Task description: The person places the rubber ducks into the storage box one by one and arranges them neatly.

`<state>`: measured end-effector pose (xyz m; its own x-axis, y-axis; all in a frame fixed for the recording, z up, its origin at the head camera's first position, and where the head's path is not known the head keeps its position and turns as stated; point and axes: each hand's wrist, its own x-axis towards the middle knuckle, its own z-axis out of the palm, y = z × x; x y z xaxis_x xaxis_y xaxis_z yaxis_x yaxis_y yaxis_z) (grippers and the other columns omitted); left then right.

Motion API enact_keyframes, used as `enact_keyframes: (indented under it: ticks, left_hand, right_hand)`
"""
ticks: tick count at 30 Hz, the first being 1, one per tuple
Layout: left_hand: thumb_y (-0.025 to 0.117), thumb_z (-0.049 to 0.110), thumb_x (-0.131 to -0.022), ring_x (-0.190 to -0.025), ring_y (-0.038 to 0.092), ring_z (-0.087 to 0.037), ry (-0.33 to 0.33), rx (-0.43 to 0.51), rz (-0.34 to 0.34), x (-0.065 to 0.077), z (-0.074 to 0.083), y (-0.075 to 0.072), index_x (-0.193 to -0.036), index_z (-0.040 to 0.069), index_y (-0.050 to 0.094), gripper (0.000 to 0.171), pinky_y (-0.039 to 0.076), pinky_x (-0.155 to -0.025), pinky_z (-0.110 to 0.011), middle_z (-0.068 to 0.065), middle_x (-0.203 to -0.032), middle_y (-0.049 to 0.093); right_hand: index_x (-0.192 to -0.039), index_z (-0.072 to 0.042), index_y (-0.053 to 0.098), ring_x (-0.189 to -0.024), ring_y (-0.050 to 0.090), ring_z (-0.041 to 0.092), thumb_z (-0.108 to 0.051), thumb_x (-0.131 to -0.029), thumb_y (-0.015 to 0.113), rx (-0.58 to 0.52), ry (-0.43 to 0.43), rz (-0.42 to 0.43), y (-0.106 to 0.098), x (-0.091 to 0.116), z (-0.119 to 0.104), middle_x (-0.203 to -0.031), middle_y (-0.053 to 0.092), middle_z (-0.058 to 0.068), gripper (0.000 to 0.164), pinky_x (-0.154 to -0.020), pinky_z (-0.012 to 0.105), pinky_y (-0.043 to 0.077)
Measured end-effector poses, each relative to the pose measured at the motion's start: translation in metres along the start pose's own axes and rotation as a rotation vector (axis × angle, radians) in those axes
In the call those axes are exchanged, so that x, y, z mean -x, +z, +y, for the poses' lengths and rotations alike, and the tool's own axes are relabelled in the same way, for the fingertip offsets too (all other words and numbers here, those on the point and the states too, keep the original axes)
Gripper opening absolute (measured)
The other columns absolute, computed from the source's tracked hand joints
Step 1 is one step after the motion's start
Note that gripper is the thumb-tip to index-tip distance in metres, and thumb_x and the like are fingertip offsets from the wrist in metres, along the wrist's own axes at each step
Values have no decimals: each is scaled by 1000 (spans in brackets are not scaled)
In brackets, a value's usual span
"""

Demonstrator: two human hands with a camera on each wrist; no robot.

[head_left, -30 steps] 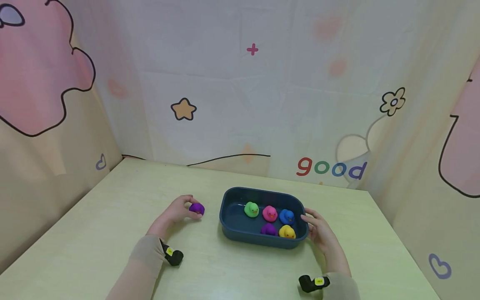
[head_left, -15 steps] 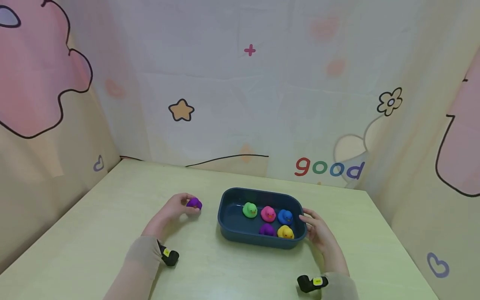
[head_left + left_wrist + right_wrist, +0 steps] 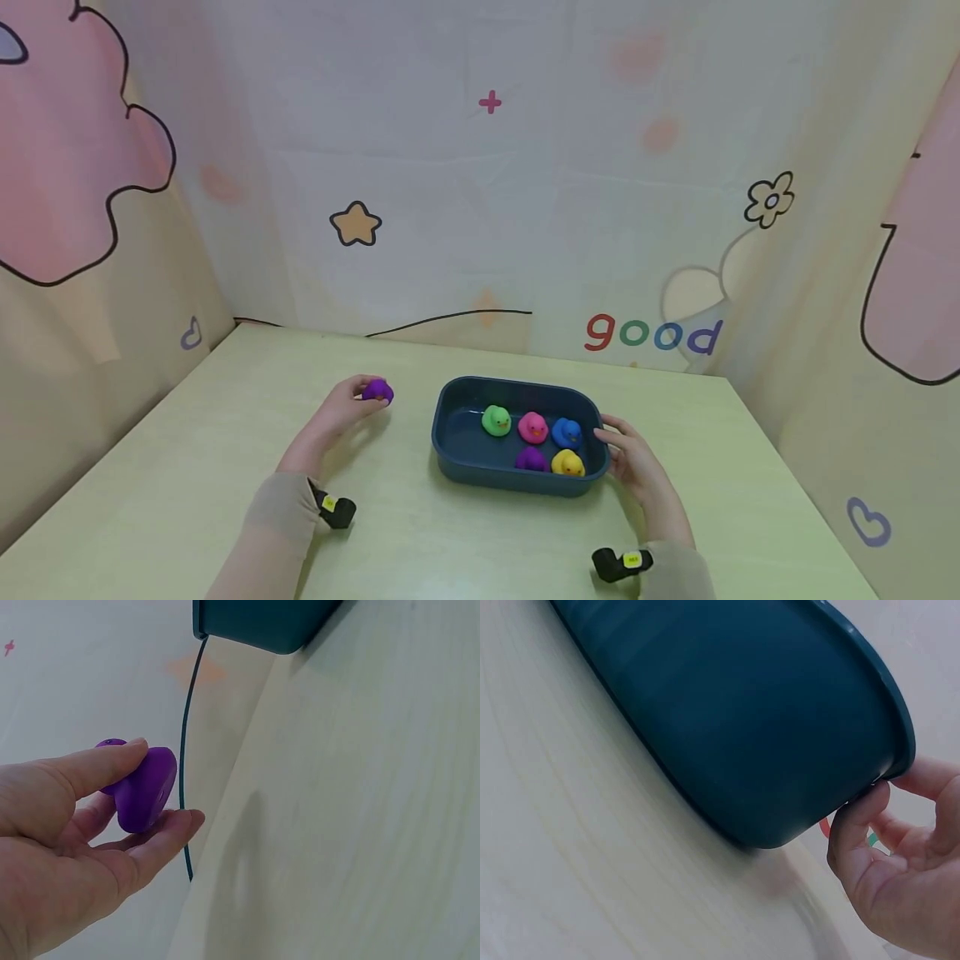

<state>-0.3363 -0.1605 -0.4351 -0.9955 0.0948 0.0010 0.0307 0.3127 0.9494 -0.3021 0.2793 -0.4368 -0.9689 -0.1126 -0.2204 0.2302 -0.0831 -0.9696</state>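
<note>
In the head view my left hand [image 3: 347,406] holds a purple toy duck [image 3: 378,392] above the table, left of a dark blue basin [image 3: 480,477]. The left wrist view shows that purple duck [image 3: 150,787] pinched between thumb and fingers. At the basin's right end my right hand [image 3: 636,461] grips the rim, one fingertip over the edge and others against the outer wall, as the right wrist view of the basin [image 3: 735,727] also shows. Inside the basin sit a green duck [image 3: 496,421], a pink duck [image 3: 533,427], a blue duck [image 3: 566,433], a yellow duck [image 3: 567,463] and another purple duck [image 3: 532,459], partly hidden by the near wall.
Everything stands on a pale wooden table [image 3: 420,542]. A printed curtain [image 3: 420,167] closes off the back and both sides. Each wrist carries a small black camera, the left one [image 3: 337,511] and the right one [image 3: 617,565] near the sleeve cuffs.
My left hand has carried the purple duck up and slightly away toward the back left. The right hand keeps its grip on the basin; the whole view has shifted slightly.
</note>
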Motion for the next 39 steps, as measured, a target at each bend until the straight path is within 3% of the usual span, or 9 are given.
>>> enact_keyframes:
  ticks: [9, 16, 26, 31, 39]
  left_hand:
    - [63, 6, -94, -133, 43, -42, -38, 83, -4, -5, 15, 4, -142, -6, 42, 55, 34, -114, -50, -29, -145, 42]
    - [63, 5, -93, -128, 48, -36, -20, 165, -24, -9, 33, 14, -143, -5, 41, 56, 35, -114, -47, -28, -142, 44]
    - [66, 1, -89, -122, 53, -36, 12, 205, -65, -14, 55, 53, -137, -7, 48, 52, 39, -112, -48, -28, -134, 51]
    - [66, 0, -88, -122, 52, -37, 11, 205, -127, -13, 66, 76, -134, -7, 50, 49, 39, -111, -49, -26, -133, 51]
    - [71, -2, -83, -106, 58, -26, 10, 154, -215, -8, 68, 109, -123, -5, 59, 42, 47, -102, -40, -19, -117, 62]
  right_hand:
    - [-146, -4, 27, -75, 61, 2, -15, -100, 49, -3, 2, 0, 1, 0, -1, -90, 63, -15, 52, -71, 17, 51]
    - [-145, -5, 30, -74, 60, 2, -16, -100, 50, 1, -4, 14, -2, -1, 0, -92, 62, -14, 50, -71, 17, 51]
    - [-146, -4, 28, -74, 61, 2, -15, -100, 50, -4, 0, 9, -1, -1, 1, -91, 63, -15, 52, -71, 17, 52]
    - [-144, -4, 30, -76, 63, 2, -15, -100, 50, -8, -8, 7, -1, -1, 1, -90, 63, -15, 49, -72, 18, 52]
    - [-145, -3, 28, -76, 61, 2, -15, -100, 49, -1, -11, 6, 0, -1, 2, -90, 62, -15, 51, -72, 17, 52]
